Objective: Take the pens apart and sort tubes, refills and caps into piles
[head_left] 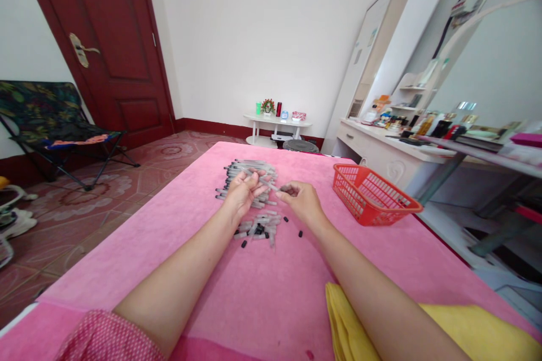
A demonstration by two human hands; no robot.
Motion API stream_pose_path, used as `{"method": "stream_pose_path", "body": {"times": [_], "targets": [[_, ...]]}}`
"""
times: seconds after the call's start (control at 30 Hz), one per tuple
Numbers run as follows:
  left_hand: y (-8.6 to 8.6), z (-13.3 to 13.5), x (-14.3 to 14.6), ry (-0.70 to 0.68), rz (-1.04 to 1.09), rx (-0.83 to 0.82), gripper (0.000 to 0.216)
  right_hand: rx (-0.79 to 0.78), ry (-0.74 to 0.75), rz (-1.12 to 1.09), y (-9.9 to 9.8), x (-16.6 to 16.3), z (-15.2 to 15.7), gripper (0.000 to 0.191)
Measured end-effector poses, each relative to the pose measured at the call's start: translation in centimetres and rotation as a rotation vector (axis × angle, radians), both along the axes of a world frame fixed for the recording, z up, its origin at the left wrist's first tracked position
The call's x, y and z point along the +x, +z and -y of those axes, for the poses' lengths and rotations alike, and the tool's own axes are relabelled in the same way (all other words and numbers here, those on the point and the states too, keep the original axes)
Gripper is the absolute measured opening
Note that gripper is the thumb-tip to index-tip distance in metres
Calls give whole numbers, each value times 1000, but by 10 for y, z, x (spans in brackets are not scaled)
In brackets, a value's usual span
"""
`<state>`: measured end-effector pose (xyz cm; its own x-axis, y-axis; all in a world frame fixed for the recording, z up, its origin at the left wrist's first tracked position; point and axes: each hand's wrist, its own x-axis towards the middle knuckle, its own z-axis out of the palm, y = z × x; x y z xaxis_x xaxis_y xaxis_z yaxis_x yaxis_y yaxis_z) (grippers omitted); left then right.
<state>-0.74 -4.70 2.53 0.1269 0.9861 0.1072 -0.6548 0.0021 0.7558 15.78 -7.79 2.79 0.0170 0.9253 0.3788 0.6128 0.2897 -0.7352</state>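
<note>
Item 1: grey tubes (259, 180), slim, dark at one end; a bundle lies across the left hand (242, 192), directly over the main pile (249, 170) of the same tubes on the pink cloth (186, 225). Left grip: palm up, fingers curled loosely round the bundle.

Item 2: dark piece (284, 187), small, just right of the pile – pinched between thumb and forefinger of the right hand (303, 201), its tip close to the end of a tube in the left hand; whether the two touch cannot be told.

Item 3: short pieces (261, 224), pale with black among them, a blurred heap on the near side of the pile, beneath both wrists. Loose black caps (300, 233) scattered at its right edge.

Item 4: red basket (372, 194), plastic mesh, right of the pile and well apart from it, on the same cloth.

Item 5: yellow fabric (470, 330), far nearer than the pile, under the right forearm.

Item 6: room beyond the pile – small white table (277, 122) with bottles; white dresser (372, 144) to its right, crowded; dark red door (114, 39) and folding chair (46, 118) to the left
</note>
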Motion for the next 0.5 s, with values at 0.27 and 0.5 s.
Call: {"method": "stream_pose_path", "body": {"times": [0.27,0.5], "targets": [[1,1,-1,11,-14,-10,18,-27,35,25,-1,1,0,28],[2,0,-2,16,-17,-11,16,-75,107,-7,-3,1,-4,39]]}}
